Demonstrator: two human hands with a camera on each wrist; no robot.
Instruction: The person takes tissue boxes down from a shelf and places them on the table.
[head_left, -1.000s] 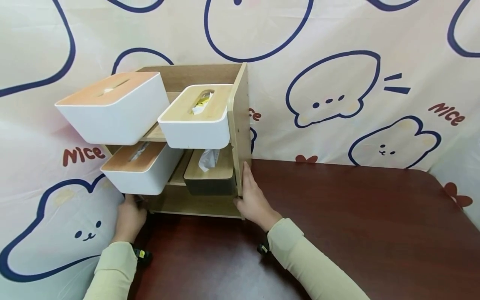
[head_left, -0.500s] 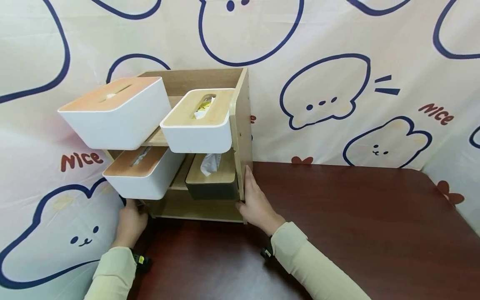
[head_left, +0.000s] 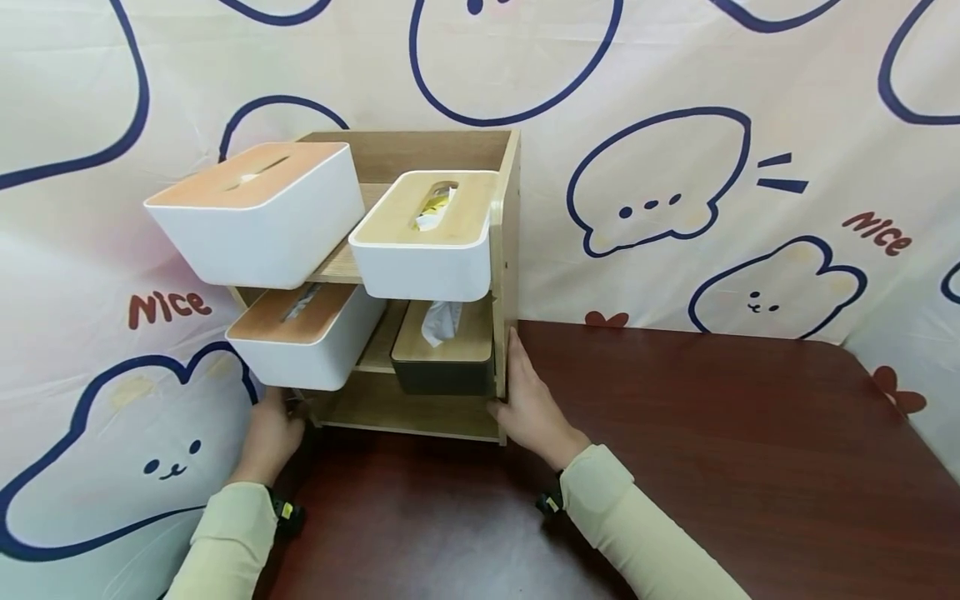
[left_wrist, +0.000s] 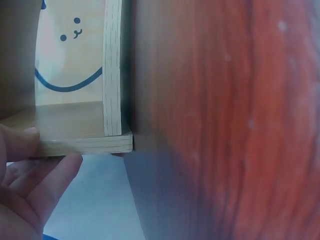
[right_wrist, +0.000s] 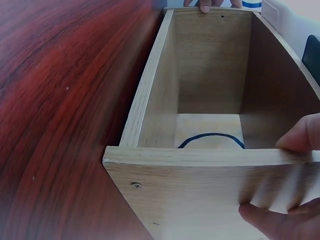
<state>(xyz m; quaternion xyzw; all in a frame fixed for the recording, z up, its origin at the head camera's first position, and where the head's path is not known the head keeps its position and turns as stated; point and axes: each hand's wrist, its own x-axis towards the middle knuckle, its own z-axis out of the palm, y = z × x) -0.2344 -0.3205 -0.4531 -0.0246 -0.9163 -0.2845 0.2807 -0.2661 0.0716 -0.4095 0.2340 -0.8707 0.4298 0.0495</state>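
A light wooden shelf unit (head_left: 512,250) stands at the left of the table with tissue boxes on its two upper levels. My left hand (head_left: 268,440) grips the lower front edge of its left side panel. In the left wrist view, the thumb lies inside that panel (left_wrist: 85,145) and the fingers outside. On the other side, my right hand (head_left: 536,415) holds the right side panel, thumb on the inner face and fingers along the outer face. The right wrist view shows this right panel (right_wrist: 175,185) close up, with the left fingers at the far end.
On the upper level sit a large white tissue box (head_left: 258,237) and a smaller white one (head_left: 423,271). Below are another white box (head_left: 300,362) and a dark one (head_left: 442,377) with tissue sticking out. The white boxes overhang the front. Brown table (head_left: 712,433) extends right; patterned cloth (head_left: 660,50) hangs behind.
The shelf unit has shifted to the right along the table with its tissue boxes. Both hands keep their grip and have moved right with it. The head view has also swayed slightly.
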